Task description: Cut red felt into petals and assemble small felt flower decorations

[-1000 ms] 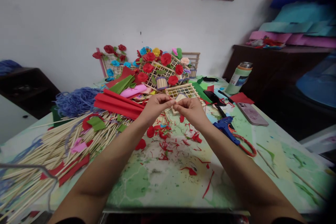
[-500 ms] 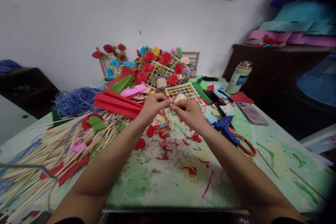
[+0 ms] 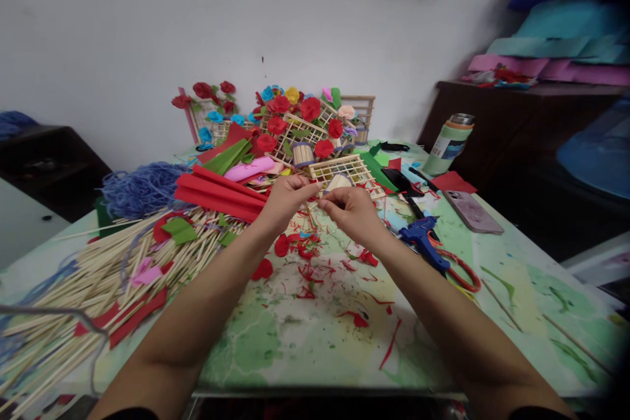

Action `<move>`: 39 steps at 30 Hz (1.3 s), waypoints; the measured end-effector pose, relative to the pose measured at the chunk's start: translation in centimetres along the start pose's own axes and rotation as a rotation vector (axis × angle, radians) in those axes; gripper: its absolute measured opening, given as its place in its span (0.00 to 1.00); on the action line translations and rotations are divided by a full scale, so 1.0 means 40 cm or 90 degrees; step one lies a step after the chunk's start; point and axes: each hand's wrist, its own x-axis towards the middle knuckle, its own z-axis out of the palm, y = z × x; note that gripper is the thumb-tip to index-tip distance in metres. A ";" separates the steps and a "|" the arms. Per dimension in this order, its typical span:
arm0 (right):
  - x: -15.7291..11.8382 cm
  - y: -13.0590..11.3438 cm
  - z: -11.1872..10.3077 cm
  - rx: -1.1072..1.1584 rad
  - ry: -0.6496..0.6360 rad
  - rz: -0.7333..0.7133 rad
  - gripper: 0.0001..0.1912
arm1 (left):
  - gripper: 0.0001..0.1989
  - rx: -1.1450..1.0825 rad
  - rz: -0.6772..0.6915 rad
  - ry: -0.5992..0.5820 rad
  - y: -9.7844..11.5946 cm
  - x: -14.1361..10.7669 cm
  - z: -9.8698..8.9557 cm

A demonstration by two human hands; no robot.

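My left hand (image 3: 291, 199) and my right hand (image 3: 355, 211) are close together over the middle of the table, thumbs and forefingers pinched. Whatever lies between the fingertips is too small to name. Just behind them stands a small wooden stick lattice (image 3: 344, 169) with a little stick basket (image 3: 339, 182) on it. Below the hands, red paper scraps (image 3: 308, 251) are strewn on the patterned tablecloth (image 3: 305, 348). Folded red paper (image 3: 221, 195) lies by my left wrist. A blue glue gun (image 3: 422, 239) rests beside my right forearm.
Thin wooden sticks (image 3: 113, 275) and blue yarn (image 3: 147, 189) cover the left side. Red paper flowers (image 3: 310, 109) on lattices stand at the back. To the right are orange-handled scissors (image 3: 462, 272), a phone (image 3: 472, 211) and a green bottle (image 3: 449, 144).
My right fingertips have shifted slightly left and down, and a thin gap shows between the two hands' fingertips. The things on the table have not moved.
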 end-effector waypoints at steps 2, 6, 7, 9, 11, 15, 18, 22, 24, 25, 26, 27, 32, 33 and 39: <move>0.001 0.000 0.001 -0.003 0.006 0.000 0.11 | 0.20 0.013 0.003 -0.012 0.003 -0.002 -0.001; 0.004 -0.002 -0.004 0.004 0.033 0.003 0.11 | 0.17 0.009 0.026 -0.074 0.009 -0.004 -0.003; 0.005 -0.001 -0.006 0.009 0.040 0.004 0.11 | 0.16 0.002 0.031 -0.088 0.009 -0.004 -0.003; 0.007 0.000 -0.007 0.016 0.045 0.006 0.12 | 0.15 0.001 0.037 -0.091 0.006 -0.002 -0.003; 0.009 0.003 -0.008 0.022 0.042 0.004 0.13 | 0.15 0.016 0.040 -0.066 0.002 0.001 -0.004; 0.008 0.007 -0.009 0.030 0.035 -0.003 0.13 | 0.16 0.018 0.043 -0.029 -0.006 0.004 -0.009; 0.007 0.006 -0.009 0.035 0.031 -0.008 0.13 | 0.17 0.008 0.047 -0.010 -0.006 0.005 -0.009; 0.006 0.003 -0.006 0.033 0.024 -0.014 0.12 | 0.19 0.004 0.042 0.027 -0.002 0.002 -0.002; 0.005 0.004 -0.004 0.028 0.023 -0.018 0.12 | 0.20 -0.008 0.033 0.032 -0.002 0.001 0.000; 0.005 0.005 -0.002 0.026 0.022 -0.021 0.12 | 0.21 -0.018 0.030 0.029 -0.003 0.001 0.000; 0.005 0.006 -0.001 0.025 0.021 -0.024 0.12 | 0.21 -0.026 0.028 0.026 -0.004 0.001 0.001; 0.005 0.007 0.000 0.023 0.020 -0.026 0.11 | 0.21 -0.034 0.027 0.025 -0.006 0.001 0.001; 0.006 0.007 0.004 0.009 0.026 -0.011 0.09 | 0.23 -0.024 0.044 0.021 -0.007 0.000 -0.003; 0.007 0.006 0.004 0.007 0.031 -0.006 0.09 | 0.22 -0.019 0.050 0.008 -0.006 0.000 -0.004; 0.011 0.005 -0.002 0.028 0.064 0.017 0.11 | 0.13 -0.015 0.064 -0.087 -0.001 -0.001 -0.006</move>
